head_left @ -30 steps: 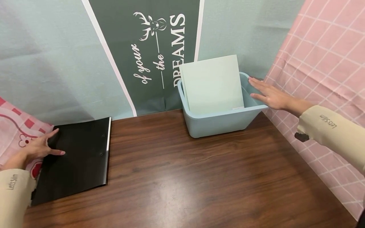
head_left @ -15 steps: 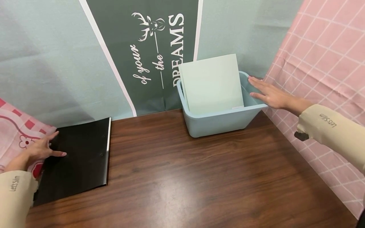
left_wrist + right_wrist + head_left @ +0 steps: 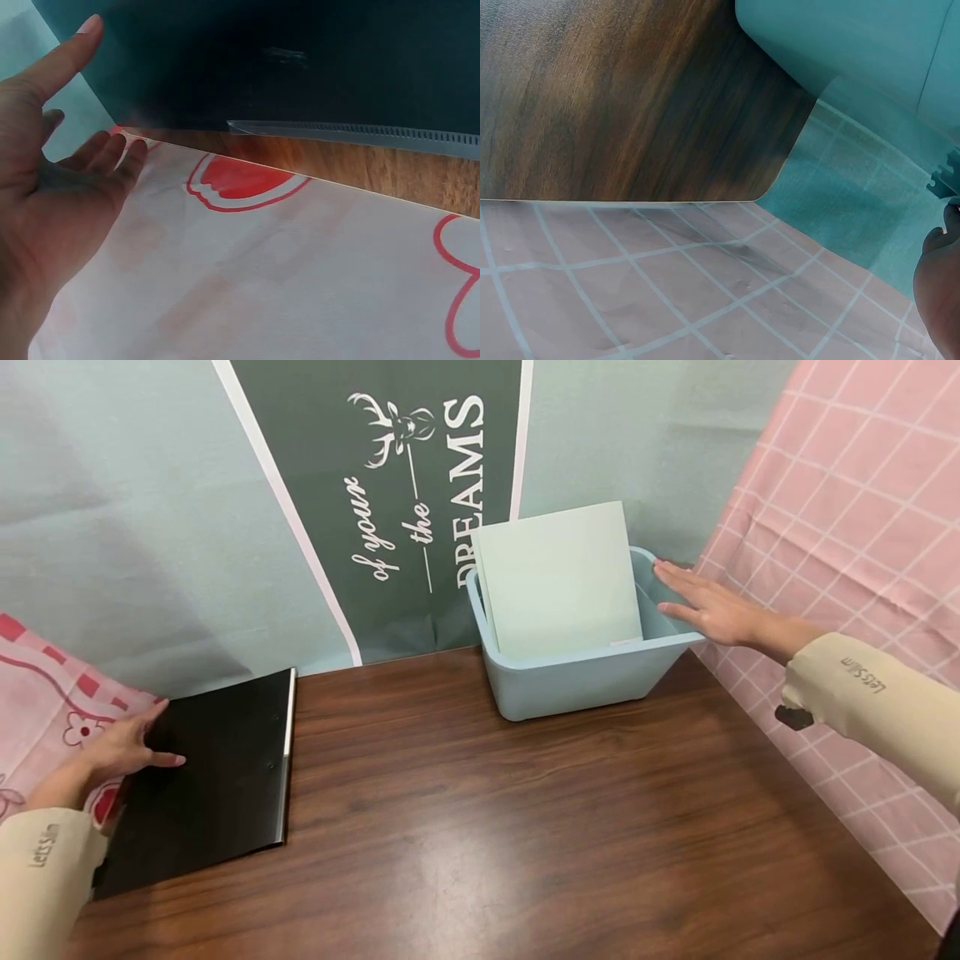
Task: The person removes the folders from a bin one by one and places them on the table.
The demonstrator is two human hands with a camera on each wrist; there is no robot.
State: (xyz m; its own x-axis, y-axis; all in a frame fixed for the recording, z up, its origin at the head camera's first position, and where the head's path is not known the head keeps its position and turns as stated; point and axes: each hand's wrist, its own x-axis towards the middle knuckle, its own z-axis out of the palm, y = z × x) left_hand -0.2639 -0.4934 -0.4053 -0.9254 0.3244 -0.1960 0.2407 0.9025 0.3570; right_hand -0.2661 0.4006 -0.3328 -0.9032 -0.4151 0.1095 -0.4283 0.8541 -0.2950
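A flat black folder (image 3: 217,777) lies at the left end of the table, with a pale strip along its right side. My left hand (image 3: 123,747) is at the folder's left edge, thumb stretched over its top face. In the left wrist view, the fingers of my left hand (image 3: 67,172) are spread and loosely bent beside the black folder (image 3: 360,67), whose edge has a ridged strip. My right hand (image 3: 712,606) lies with straight fingers at the right rim of a light blue plastic bin (image 3: 570,685). Pale green folders or sheets (image 3: 558,581) stand tilted inside the bin.
The brown wooden table (image 3: 465,810) meets a grey-green printed cloth (image 3: 375,510) behind. A pink checked cloth (image 3: 862,510) hangs along the right side, and a pink-and-red patterned cloth (image 3: 45,702) lies along the left edge.
My left hand and the black folder have shifted slightly to the right. The right hand, bin and pale green sheets stay where they were.
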